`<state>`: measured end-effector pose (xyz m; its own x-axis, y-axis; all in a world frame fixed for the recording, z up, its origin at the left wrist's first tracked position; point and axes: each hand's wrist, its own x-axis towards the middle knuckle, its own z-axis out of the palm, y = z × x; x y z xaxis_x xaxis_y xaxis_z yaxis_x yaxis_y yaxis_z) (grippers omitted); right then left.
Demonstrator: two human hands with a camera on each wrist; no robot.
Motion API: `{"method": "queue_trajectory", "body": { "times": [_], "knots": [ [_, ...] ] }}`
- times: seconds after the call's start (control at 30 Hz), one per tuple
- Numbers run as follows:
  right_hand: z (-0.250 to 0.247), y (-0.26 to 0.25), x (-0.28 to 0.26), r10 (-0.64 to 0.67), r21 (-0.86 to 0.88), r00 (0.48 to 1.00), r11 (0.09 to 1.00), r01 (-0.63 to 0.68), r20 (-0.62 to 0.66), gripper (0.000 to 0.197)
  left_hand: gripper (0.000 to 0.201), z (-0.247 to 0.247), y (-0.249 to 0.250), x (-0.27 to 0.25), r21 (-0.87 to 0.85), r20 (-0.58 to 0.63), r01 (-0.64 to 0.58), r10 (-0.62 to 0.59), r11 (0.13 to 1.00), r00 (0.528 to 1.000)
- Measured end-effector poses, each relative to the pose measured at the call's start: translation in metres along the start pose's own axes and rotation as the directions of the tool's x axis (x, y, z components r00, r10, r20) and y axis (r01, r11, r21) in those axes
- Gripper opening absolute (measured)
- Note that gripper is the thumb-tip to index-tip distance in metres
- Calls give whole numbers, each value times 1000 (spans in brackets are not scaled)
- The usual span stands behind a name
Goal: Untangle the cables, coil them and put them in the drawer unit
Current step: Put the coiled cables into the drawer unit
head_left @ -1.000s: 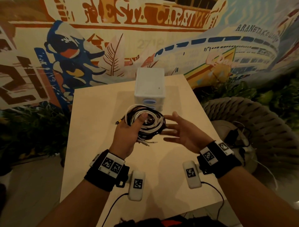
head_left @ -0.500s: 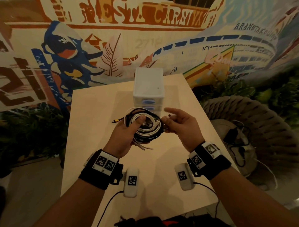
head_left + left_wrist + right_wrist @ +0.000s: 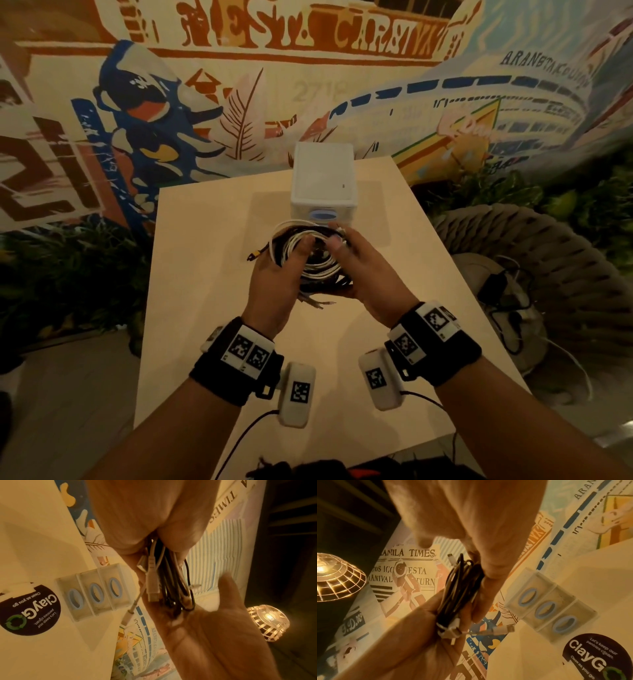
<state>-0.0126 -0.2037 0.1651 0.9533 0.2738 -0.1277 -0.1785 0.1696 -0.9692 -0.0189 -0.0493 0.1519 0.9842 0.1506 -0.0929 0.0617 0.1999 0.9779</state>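
Since half a second ago: right hand [image 3: 364, 270] has closed in from the bundle's edge and now cups its right side; bundle raised slightly toward the drawers. Item, nearest first: coil of cables [image 3: 310, 255], black and white strands mixed, held above the table [image 3: 205, 274] between both hands. Left hand [image 3: 277, 274] grips the left side, thumb laid over the top loops, fingers curled beneath. Right hand holds the opposite side, thumb on top, fingers wrapped under. Loose ends: white plugs [image 3: 152, 588] dangle from the underside; one yellow-tipped plug [image 3: 254, 255] sticks out left. Handling, as judged: light, limp, springy; loops likely to fan open if pressure eases, dangling plugs likely to snag a drawer edge. Best hold: across the whole loop stack at one side, ends tucked in. Beyond: white drawer unit [image 3: 322, 185], three drawers with blue handles, all seemingly closed, just behind the coil.
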Motion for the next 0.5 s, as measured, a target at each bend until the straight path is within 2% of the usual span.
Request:
{"method": "queue_trajectory", "body": {
  "times": [0.07, 0.13, 0.23, 0.3, 0.4, 0.5],
  "knots": [
    [4, 6, 3, -136, -237, 986, 965, 110, -98, 34, 29, 3, -3, -4, 24, 18, -27, 26, 999, 999],
    [8, 14, 7, -233, -343, 948, 928, 149, -218, 25, 24, 5, -5, -7, 60, 34, -52, 50, 997, 998],
    [13, 22, 6, -280, -412, 926, 897, 158, -255, 17, 25, 0, -8, -8, 101, 49, -25, 20, 995, 999],
    [12, 24, 5, -260, -465, 933, 877, 121, -249, 16, 34, -11, -11, -9, 63, 129, 50, -58, 997, 990],
    [2, 21, 4, -192, -490, 960, 869, 69, -205, 25, 55, -40, -14, -8, -22, 348, 202, -182, 979, 920],
    [-7, 13, -1, -139, -501, 986, 862, 73, -94, 25, 103, -75, -18, -4, -152, 577, 359, -212, 921, 789]
  ]
}}
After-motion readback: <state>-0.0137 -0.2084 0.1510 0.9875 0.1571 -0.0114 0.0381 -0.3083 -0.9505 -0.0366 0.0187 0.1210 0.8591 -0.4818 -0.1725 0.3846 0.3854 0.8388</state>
